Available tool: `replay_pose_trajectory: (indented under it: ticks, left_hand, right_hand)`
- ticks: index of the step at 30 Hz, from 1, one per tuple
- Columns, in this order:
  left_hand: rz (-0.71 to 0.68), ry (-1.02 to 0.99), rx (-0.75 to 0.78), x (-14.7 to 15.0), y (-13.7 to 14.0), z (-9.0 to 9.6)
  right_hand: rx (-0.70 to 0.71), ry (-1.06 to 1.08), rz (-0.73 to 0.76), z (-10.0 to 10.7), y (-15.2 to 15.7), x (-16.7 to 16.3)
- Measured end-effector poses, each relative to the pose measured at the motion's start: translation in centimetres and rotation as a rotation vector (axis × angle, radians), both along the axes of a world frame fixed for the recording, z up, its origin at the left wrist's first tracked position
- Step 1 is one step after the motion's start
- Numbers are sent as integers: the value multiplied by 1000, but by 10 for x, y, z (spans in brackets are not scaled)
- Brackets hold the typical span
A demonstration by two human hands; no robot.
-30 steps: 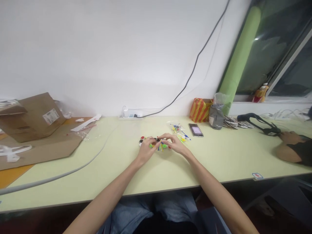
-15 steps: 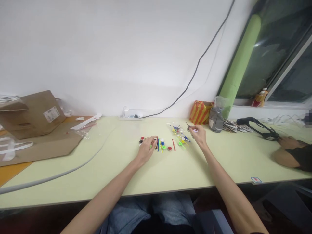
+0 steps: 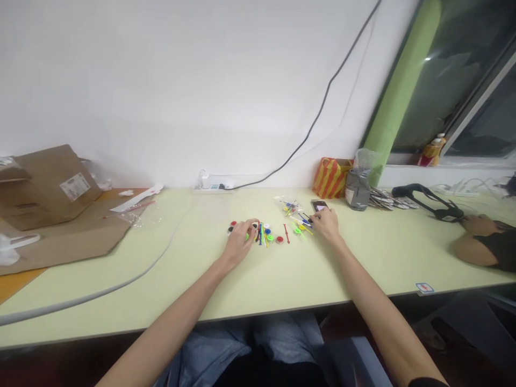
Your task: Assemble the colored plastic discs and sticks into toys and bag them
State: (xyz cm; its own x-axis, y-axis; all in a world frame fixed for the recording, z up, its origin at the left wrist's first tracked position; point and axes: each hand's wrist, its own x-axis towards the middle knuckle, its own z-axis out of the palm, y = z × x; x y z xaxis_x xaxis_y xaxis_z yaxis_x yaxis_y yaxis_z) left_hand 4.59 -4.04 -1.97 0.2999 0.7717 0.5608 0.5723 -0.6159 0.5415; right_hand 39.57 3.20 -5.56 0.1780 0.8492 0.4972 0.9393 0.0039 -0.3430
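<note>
Left fingers [image 3: 250, 224] and right fingers [image 3: 318, 216] at coloured pieces [image 3: 268, 232], grips unclear, well in from the table edge [image 3: 278, 311].

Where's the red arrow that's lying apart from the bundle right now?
In the head view, the red arrow lies on the table between the left hand and right hand, just right of a red disc.

Worktop [image 3: 298, 285]: smooth, faint sheen. Red arrow-shaped piece [image 3: 286, 233] and red disc [image 3: 279, 239]: we read both as smooth moulded plastic. Box [image 3: 50, 188]: matt brown cardboard, paper label [image 3: 74, 186]. Small bag [image 3: 281, 201]: clear film, crinkled, glossy. We note trousers [image 3: 215, 346] in matt denim; window glass [image 3: 470, 86], shiny.
</note>
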Motion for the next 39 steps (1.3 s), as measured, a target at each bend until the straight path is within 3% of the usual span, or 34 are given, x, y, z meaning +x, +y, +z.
replay_pose_trajectory:
  ticks: [8, 13, 17, 21, 25, 34, 39]
  left_hand:
    - [2, -4, 15, -2, 3, 0]
    - [-3, -5, 7, -3, 3, 0]
    - [1, -8, 2, -2, 3, 0]
    - [-2, -9, -18, -2, 2, -1]
    - [-14, -6, -14, -2, 2, -3]
    - [-21, -3, 9, -2, 2, -3]
    - [-66, -6, 49, 2, 0, 1]
  right_hand:
    - [32, -19, 54, -2, -8, -4]
    - [116, 71, 52, 11, -13, -10]
    - [267, 141, 268, 24, -21, -31]
    - [146, 18, 528, 26, -30, -64]
    - [8, -71, 619, 24, -34, -81]
    - [-100, 62, 907, 33, -46, -92]
    - [-77, 220, 926, 41, -51, -106]
